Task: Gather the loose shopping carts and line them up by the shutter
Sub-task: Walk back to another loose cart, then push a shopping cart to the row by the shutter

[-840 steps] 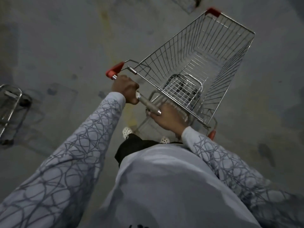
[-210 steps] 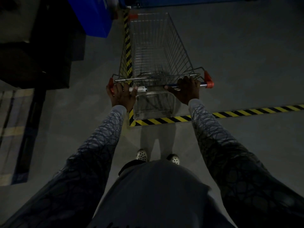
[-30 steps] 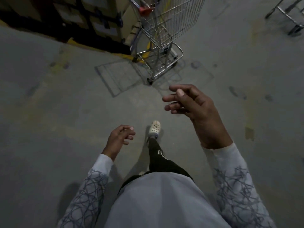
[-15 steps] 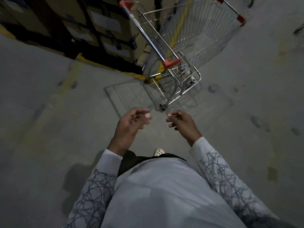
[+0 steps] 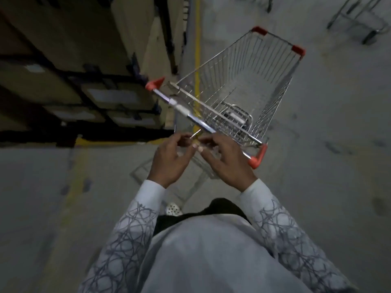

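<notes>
The cart (image 5: 249, 81) stands skewed beside the shelves (image 5: 88, 96), its handle (image 5: 188, 115) just past the left hand (image 5: 169, 161) and right hand (image 5: 226, 166), fingertips curled together, pinching something or not I cannot tell, so a lopsided grab could swing it into the shelves.

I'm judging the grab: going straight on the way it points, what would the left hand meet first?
Likely the silver handle bar of the wire shopping cart, just beyond the left hand; depth is unclear.

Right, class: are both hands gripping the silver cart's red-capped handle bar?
No: the left hand and right hand are drawn together, neither curled round the red-capped metal handle bar of the silver wire shopping cart.
</notes>
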`<state>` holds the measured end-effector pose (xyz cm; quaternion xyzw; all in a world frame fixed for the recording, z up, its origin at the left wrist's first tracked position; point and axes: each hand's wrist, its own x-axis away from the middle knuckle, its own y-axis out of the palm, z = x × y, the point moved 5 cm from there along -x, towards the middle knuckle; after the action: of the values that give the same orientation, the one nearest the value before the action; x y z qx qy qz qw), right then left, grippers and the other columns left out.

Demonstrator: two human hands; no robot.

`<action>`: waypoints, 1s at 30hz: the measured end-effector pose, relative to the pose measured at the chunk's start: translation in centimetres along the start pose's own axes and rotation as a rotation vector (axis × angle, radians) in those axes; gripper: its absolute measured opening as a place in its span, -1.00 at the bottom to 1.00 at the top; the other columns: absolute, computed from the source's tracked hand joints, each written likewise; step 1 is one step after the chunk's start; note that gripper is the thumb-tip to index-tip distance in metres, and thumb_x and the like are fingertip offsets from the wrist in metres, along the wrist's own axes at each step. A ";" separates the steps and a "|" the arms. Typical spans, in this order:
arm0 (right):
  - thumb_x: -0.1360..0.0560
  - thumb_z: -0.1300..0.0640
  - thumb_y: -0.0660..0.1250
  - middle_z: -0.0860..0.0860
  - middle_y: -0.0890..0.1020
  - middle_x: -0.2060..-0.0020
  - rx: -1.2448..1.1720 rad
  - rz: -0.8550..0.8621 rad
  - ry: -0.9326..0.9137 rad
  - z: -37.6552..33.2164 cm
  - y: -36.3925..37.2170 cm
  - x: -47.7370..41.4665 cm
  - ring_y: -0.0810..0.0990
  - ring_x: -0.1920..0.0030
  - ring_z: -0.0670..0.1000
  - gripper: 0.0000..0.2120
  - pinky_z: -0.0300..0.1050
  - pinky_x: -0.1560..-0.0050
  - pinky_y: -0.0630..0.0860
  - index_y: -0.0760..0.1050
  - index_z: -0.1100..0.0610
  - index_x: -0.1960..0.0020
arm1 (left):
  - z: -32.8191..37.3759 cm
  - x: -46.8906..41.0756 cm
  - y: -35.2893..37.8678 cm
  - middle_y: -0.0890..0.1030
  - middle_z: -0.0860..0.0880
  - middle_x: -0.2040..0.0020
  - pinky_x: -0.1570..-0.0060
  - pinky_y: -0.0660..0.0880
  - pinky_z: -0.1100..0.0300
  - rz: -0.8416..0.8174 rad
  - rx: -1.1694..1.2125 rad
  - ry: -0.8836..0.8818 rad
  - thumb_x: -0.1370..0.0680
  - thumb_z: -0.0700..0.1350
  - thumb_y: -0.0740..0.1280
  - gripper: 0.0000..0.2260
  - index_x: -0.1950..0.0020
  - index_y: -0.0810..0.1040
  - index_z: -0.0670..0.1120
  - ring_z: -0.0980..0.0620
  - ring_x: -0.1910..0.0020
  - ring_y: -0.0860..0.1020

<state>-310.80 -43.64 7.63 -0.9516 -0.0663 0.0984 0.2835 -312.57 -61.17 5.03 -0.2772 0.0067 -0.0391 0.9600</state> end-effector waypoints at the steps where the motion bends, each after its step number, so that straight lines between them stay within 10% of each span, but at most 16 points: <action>1: -0.62 -0.03 0.35 -0.05 0.65 -0.07 0.042 0.050 -0.009 0.1 0.1 -0.9 0.60 -0.11 -0.04 -0.75 -0.05 -0.15 0.50 0.60 0.07 -0.22 | -0.1 -2.3 -1.1 0.66 0.06 -0.07 -0.06 0.51 0.16 -0.023 -0.092 0.081 -0.52 0.02 0.44 -0.70 -0.23 0.59 0.00 0.10 -0.09 0.58; 8: -0.49 -0.28 0.36 -0.01 0.54 -0.22 0.342 0.021 0.498 7.1 0.5 -3.3 0.48 -0.27 0.10 -0.45 0.18 -0.20 0.47 0.47 -0.01 -0.37 | -1.0 -17.5 -2.1 0.67 0.01 0.04 0.07 0.59 0.06 -0.223 -0.081 0.195 -0.58 0.09 0.33 -0.79 -0.12 0.61 0.02 0.03 0.06 0.64; 14: -0.45 -0.25 0.32 0.02 0.69 -0.06 0.639 -0.294 0.876 12.3 1.9 -6.1 0.67 -0.07 0.16 -0.61 0.04 -0.09 0.57 0.60 -0.09 -0.18 | -5.4 -22.0 2.4 0.56 -0.17 0.45 0.14 0.51 0.01 -0.148 -0.769 0.394 -0.47 -0.01 0.21 -0.74 0.25 0.63 -0.10 -0.18 0.46 0.53; 30: -0.35 -0.43 0.33 -0.04 0.62 0.26 0.564 -0.140 1.170 19.0 -6.0 -13.3 0.59 0.23 0.08 -0.51 -0.08 0.13 0.48 0.64 -0.01 0.11 | -0.9 -36.1 12.1 0.61 -0.19 0.38 0.24 0.39 0.11 -0.263 -0.807 0.622 -0.49 0.08 0.16 -0.64 0.26 0.61 -0.12 -0.23 0.38 0.56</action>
<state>-328.37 -31.13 -2.63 -0.7306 0.0653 -0.4409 0.5172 -347.73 -48.60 -2.49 -0.5988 0.2709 -0.2341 0.7164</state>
